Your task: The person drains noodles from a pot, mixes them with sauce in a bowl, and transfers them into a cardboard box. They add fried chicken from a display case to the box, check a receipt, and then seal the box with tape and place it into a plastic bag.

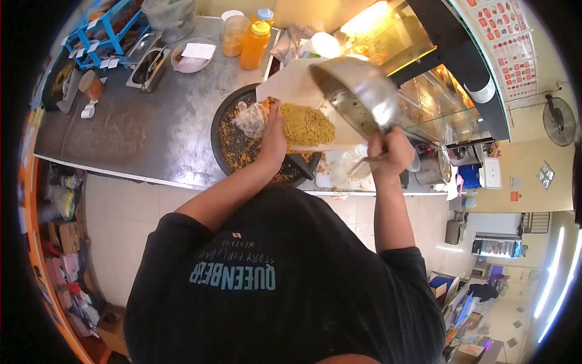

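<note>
A mound of yellow noodles (pixel 308 125) lies on white paper (pixel 291 85) or in an open paper box. My left hand (pixel 274 142) grips the near left side of that paper, its fingers pointing away from me along the edge. With my right hand (pixel 393 150) I hold a shiny metal bowl (pixel 370 91) by its rim, tipped on its side to the right of the noodles, its mouth facing them. Beneath the paper sits a large round black pan (pixel 221 136) strewn with orange crumbs. A crumpled clear plastic bag (pixel 250 119) lies in the pan, left of my left hand.
Sauce bottles, one an orange bottle (pixel 254 48), stand at the back of the metal counter (pixel 139 118). A plastic bowl (pixel 193 56) and metal trays (pixel 147 68) are farther left. A lit glass display case (pixel 433 91) rises at the right, with a metal pot (pixel 431 167) near it.
</note>
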Action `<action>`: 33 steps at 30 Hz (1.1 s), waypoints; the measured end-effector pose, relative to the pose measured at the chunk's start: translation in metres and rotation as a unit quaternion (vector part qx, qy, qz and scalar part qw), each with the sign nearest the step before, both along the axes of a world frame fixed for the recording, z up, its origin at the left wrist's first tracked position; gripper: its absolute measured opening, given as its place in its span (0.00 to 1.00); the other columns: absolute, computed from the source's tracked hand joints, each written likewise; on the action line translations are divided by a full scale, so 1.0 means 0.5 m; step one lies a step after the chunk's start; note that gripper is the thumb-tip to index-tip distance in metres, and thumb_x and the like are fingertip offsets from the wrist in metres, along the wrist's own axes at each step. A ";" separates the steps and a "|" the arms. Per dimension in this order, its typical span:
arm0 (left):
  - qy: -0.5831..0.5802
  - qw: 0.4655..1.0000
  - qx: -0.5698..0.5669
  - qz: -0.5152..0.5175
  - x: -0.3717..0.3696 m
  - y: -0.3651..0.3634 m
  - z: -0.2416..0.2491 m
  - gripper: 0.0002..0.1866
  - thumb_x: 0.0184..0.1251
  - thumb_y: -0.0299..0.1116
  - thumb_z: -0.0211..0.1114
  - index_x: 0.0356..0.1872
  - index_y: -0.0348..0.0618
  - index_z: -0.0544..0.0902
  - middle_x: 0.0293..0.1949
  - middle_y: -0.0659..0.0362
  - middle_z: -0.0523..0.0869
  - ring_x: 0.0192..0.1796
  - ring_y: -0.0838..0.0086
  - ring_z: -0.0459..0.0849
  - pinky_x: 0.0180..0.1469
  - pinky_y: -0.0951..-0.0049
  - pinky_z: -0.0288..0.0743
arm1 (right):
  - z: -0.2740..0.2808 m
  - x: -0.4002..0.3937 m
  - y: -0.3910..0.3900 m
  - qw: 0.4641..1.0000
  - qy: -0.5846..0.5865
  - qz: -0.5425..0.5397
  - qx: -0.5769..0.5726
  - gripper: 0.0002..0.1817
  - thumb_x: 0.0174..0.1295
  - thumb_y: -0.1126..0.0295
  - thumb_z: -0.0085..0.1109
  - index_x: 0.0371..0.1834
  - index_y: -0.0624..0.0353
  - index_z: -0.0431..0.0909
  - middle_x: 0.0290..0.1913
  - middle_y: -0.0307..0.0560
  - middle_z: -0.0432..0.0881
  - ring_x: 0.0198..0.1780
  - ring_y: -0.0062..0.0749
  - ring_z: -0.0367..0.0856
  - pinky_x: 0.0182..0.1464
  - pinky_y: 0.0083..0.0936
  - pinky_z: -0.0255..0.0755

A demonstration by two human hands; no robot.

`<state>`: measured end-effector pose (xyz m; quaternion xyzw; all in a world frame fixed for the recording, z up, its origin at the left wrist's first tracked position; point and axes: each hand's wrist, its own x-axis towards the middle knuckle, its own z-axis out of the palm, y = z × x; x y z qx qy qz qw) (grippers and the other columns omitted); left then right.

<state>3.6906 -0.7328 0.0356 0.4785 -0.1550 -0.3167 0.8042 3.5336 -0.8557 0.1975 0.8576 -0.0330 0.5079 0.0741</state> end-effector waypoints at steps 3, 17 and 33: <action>0.015 1.000 0.006 0.004 -0.010 0.003 -0.020 0.29 0.84 0.39 0.39 0.80 0.40 0.58 0.79 0.52 0.59 0.80 0.65 0.56 0.81 0.67 0.45 | -0.003 0.015 -0.004 0.983 -0.045 -0.046 0.172 0.15 0.54 0.84 0.59 0.21 0.60 0.60 0.20 0.44 0.61 0.21 0.24 0.56 0.24 0.23 0.58; 0.152 0.985 -0.079 0.030 0.018 0.045 -0.058 0.28 0.82 0.39 0.41 0.79 0.45 0.60 0.74 0.53 0.67 0.76 0.65 0.65 0.77 0.63 0.58 | -0.134 -0.108 -0.096 0.551 -0.333 0.075 0.762 0.05 0.64 0.79 0.56 0.38 0.56 0.71 0.28 0.37 0.73 0.21 0.19 0.63 0.22 0.21 0.56; 0.034 0.921 0.121 0.368 0.247 0.526 -0.238 0.29 0.80 0.39 0.39 0.79 0.47 0.56 0.74 0.50 0.66 0.76 0.57 0.66 0.75 0.56 0.64 | -0.410 -0.072 -0.076 0.483 -0.156 -0.011 0.861 0.05 0.68 0.74 0.59 0.43 0.54 0.74 0.29 0.37 0.76 0.16 0.17 0.62 0.17 0.18 0.54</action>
